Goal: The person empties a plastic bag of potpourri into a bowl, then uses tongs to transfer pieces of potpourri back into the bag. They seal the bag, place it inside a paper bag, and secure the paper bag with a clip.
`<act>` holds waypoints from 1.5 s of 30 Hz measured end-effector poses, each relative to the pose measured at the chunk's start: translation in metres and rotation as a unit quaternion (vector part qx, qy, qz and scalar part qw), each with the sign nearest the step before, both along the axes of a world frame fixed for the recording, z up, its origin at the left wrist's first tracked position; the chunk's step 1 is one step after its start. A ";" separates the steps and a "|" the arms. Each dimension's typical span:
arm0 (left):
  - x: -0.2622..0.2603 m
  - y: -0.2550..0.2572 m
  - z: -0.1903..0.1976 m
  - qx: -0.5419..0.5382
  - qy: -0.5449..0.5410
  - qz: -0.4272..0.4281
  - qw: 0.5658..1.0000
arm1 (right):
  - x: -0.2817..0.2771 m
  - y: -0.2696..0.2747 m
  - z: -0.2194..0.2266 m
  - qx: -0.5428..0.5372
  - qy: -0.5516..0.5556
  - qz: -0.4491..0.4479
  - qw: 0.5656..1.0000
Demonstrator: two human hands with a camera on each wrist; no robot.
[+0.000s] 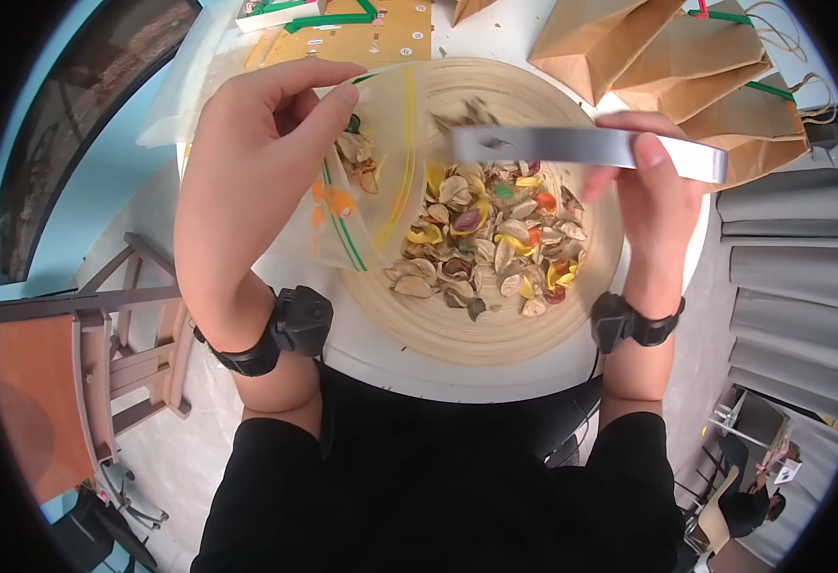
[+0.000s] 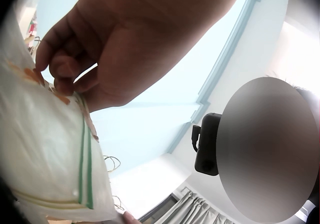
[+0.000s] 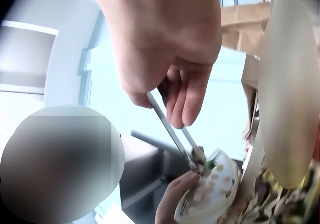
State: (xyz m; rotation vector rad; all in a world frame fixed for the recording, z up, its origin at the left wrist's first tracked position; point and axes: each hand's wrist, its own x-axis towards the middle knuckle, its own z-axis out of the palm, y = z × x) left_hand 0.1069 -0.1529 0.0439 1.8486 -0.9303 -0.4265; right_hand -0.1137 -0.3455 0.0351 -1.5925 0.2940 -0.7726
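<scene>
My left hand [image 1: 257, 143] pinches the top edge of a clear zip bag [image 1: 395, 210] with a green and yellow seal strip. Dried petals and an orange piece show inside it. My right hand [image 1: 653, 181] grips metal tongs [image 1: 572, 145], blurred at the tips, which point left toward the bag's mouth. Between the tong tips, in the right wrist view, is a small brownish dried piece [image 3: 199, 154], close to the bag. Below both hands, a heap of potpourri [image 1: 486, 229] in beige, yellow, red and green lies on a round wooden plate [image 1: 419, 334].
Several brown paper bags [image 1: 648, 57] with twine handles lie at the back right of the white table [image 1: 343, 358]. A brown sheet with stickers [image 1: 402, 33] and a green-handled item [image 1: 333, 19] are at the back left. A wooden chair [image 1: 142, 353] stands left of the table.
</scene>
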 end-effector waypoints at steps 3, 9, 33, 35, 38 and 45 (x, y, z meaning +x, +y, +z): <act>-0.002 -0.002 0.003 -0.007 0.003 0.009 1.000 | 0.010 0.020 0.000 -0.106 0.041 0.000 0.994; 0.002 0.003 0.006 -0.033 0.017 0.042 0.998 | -0.016 -0.033 -0.003 -0.025 0.047 -0.122 0.991; 0.002 -0.002 0.000 0.000 -0.003 0.008 1.000 | 0.003 -0.005 -0.001 0.061 0.006 -0.027 0.998; 0.001 -0.002 0.000 -0.008 0.001 0.014 1.000 | 0.012 0.018 0.000 0.008 0.002 -0.038 0.999; 0.002 -0.001 0.004 -0.034 0.013 0.031 0.999 | 0.005 0.013 -0.002 -0.052 -0.013 -0.037 0.998; 0.009 0.006 0.009 -0.076 0.014 0.077 0.994 | -0.003 0.018 0.002 -0.099 0.135 -0.055 0.984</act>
